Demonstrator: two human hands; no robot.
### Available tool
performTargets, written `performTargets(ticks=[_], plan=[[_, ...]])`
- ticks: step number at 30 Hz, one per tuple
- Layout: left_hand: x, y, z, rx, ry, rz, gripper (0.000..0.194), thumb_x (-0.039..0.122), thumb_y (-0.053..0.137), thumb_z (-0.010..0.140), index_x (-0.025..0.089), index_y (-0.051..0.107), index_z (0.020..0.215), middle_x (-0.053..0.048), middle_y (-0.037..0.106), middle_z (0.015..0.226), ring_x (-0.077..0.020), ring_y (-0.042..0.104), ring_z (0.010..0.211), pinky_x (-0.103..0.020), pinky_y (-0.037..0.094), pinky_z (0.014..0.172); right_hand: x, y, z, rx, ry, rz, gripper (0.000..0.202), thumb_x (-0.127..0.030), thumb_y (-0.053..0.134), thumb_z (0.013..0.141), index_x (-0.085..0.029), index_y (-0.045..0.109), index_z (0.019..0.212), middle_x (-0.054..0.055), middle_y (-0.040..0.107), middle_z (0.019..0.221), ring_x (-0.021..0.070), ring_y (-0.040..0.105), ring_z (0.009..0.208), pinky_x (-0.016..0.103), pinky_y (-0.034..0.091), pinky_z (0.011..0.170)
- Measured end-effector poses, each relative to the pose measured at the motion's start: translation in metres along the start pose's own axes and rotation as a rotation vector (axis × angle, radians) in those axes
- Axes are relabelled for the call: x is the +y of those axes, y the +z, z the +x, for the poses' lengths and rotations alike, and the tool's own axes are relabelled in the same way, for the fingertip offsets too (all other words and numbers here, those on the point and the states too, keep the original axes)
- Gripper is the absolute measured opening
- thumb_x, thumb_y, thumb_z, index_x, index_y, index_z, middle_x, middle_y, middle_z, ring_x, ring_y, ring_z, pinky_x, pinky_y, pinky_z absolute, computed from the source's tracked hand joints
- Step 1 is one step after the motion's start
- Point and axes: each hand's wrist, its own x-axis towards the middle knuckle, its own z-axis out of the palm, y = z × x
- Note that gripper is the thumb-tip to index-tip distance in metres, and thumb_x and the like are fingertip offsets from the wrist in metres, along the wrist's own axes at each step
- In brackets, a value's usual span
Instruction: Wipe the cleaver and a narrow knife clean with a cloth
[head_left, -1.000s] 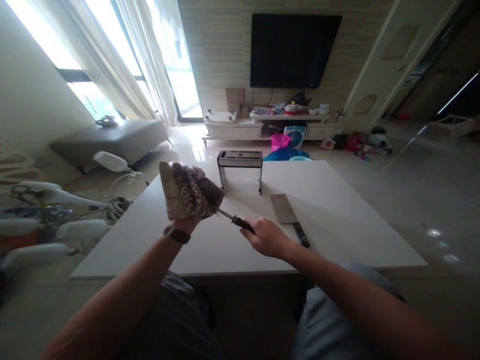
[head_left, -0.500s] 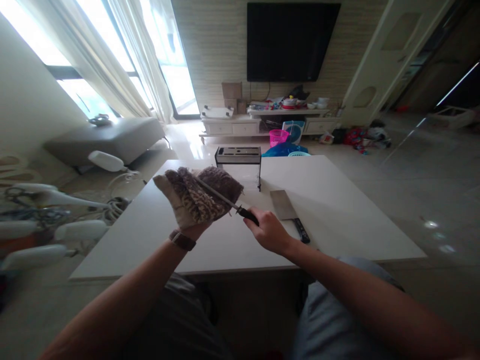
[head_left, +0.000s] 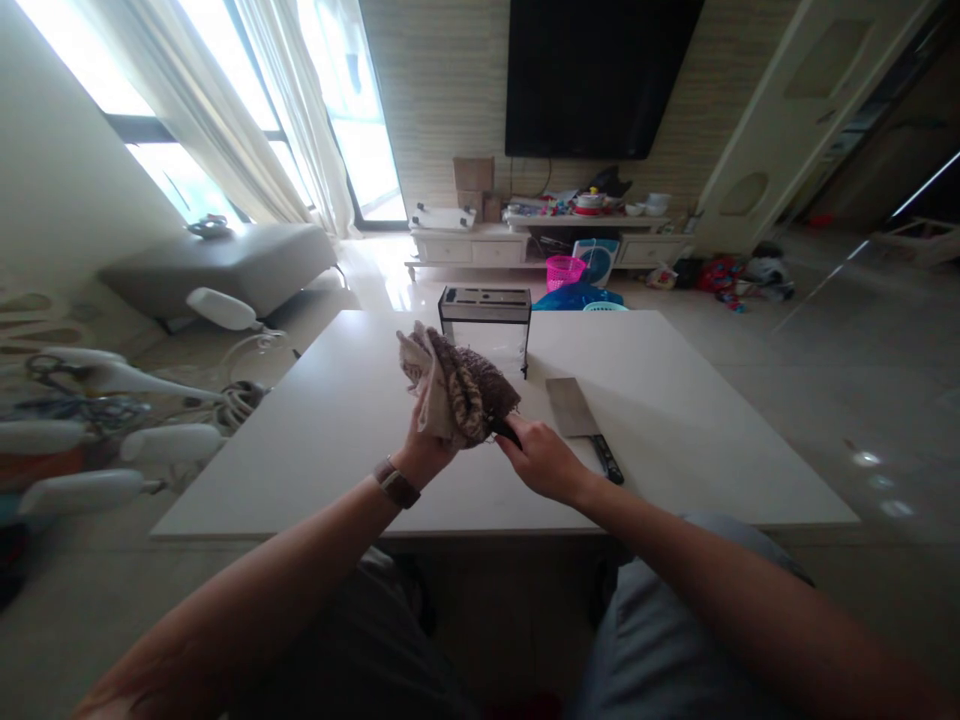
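A brown and cream cloth (head_left: 469, 390) is bunched in my left hand (head_left: 429, 450), whose fingers are partly hidden behind it. My right hand (head_left: 546, 460) is closed round the black handle (head_left: 506, 432) of a sharpening rod; the cloth covers the rod's metal shaft. The two hands are close together above the white table (head_left: 315, 450). Right of them a cleaver (head_left: 574, 410) lies flat, its black handle towards me. Behind the cloth stands a knife block (head_left: 486, 305) with a slotted top and clear front.
White chair-like pieces and coiled cables (head_left: 236, 405) are beyond the table's left edge. Past the far edge are a pink basket (head_left: 565, 272), a blue bag (head_left: 577, 297) and a low white cabinet (head_left: 495, 250). A grey bench (head_left: 225, 265) stands by the window.
My left hand and the cloth have moved right, up to my right hand. The rod's shaft, visible before across the cloth, is now wrapped from view. The camera view has shifted slightly.
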Motion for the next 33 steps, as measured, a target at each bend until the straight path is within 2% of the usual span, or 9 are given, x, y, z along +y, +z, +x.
performTargets(ticks=[3, 5, 10, 15, 22, 26, 30, 33], plan=[[-0.008, -0.006, 0.006, 0.001, -0.1, -0.046, 0.026, 0.033, 0.056, 0.1, 0.02, 0.076, 0.111, -0.006, 0.08, 0.1, -0.0244, 0.075, 0.105, -0.038, 0.06, 0.1, 0.001, 0.002, 0.0, -0.022, -0.036, 0.03, 0.021, -0.024, 0.054, 0.101, -0.017, 0.067, 0.115, 0.014, 0.076, 0.103, 0.0265, 0.069, 0.097, 0.031, 0.043, 0.082], [-0.013, -0.009, 0.01, 0.027, -0.12, -0.053, 0.021, 0.03, 0.061, 0.098, 0.018, 0.076, 0.106, -0.005, 0.08, 0.095, -0.0214, 0.077, 0.093, -0.036, 0.061, 0.095, 0.001, 0.003, 0.0, -0.044, -0.051, 0.048, 0.019, -0.023, 0.054, 0.1, -0.017, 0.067, 0.112, 0.014, 0.076, 0.101, 0.0258, 0.069, 0.094, 0.031, 0.043, 0.08], [-0.01, -0.01, 0.018, 0.024, -0.054, -0.054, 0.021, 0.023, 0.067, 0.094, 0.017, 0.075, 0.112, -0.005, 0.08, 0.097, -0.0197, 0.076, 0.09, -0.035, 0.061, 0.095, -0.002, 0.005, -0.001, -0.079, -0.033, 0.028, 0.016, -0.025, 0.053, 0.101, -0.016, 0.065, 0.106, 0.014, 0.075, 0.094, 0.0245, 0.068, 0.086, 0.031, 0.04, 0.075], [0.016, -0.01, 0.031, -0.02, 0.033, -0.05, 0.02, 0.028, 0.058, 0.1, 0.018, 0.075, 0.103, -0.005, 0.079, 0.1, -0.0202, 0.075, 0.093, -0.039, 0.062, 0.095, -0.004, 0.004, -0.002, -0.065, -0.05, 0.012, 0.017, -0.029, 0.051, 0.102, -0.017, 0.064, 0.103, 0.012, 0.073, 0.09, 0.0228, 0.067, 0.083, 0.03, 0.038, 0.073], [0.053, -0.025, 0.047, -0.025, 0.128, -0.084, 0.025, 0.032, 0.05, 0.104, 0.022, 0.074, 0.105, -0.002, 0.079, 0.097, -0.0175, 0.075, 0.093, -0.042, 0.06, 0.1, -0.005, -0.002, -0.003, -0.067, -0.051, 0.04, 0.019, -0.031, 0.055, 0.1, -0.017, 0.067, 0.103, 0.01, 0.072, 0.089, 0.0207, 0.063, 0.08, 0.029, 0.037, 0.072], [0.064, -0.029, 0.049, -0.073, 0.153, -0.093, 0.031, 0.043, 0.049, 0.104, 0.024, 0.074, 0.105, -0.001, 0.079, 0.106, -0.0197, 0.073, 0.108, -0.044, 0.055, 0.108, -0.004, -0.008, -0.004, -0.04, -0.026, 0.236, 0.02, -0.032, 0.057, 0.097, -0.016, 0.069, 0.092, 0.004, 0.068, 0.079, 0.0165, 0.057, 0.073, 0.028, 0.036, 0.068], [0.064, -0.031, 0.043, -0.147, 0.177, -0.11, 0.046, 0.059, 0.046, 0.101, 0.025, 0.074, 0.114, -0.004, 0.076, 0.125, -0.027, 0.06, 0.133, -0.046, 0.048, 0.115, -0.005, -0.011, -0.005, 0.006, -0.011, 0.351, 0.021, -0.033, 0.059, 0.096, -0.016, 0.068, 0.089, 0.0, 0.062, 0.072, 0.0139, 0.052, 0.067, 0.027, 0.034, 0.064], [0.061, -0.036, 0.04, -0.113, 0.166, -0.091, 0.046, 0.055, 0.041, 0.103, 0.026, 0.074, 0.117, -0.004, 0.074, 0.129, -0.0279, 0.055, 0.139, -0.047, 0.044, 0.118, -0.005, -0.01, -0.005, 0.03, -0.023, 0.319, 0.02, -0.032, 0.058, 0.096, -0.016, 0.069, 0.091, 0.001, 0.065, 0.075, 0.0147, 0.055, 0.069, 0.026, 0.035, 0.064]])
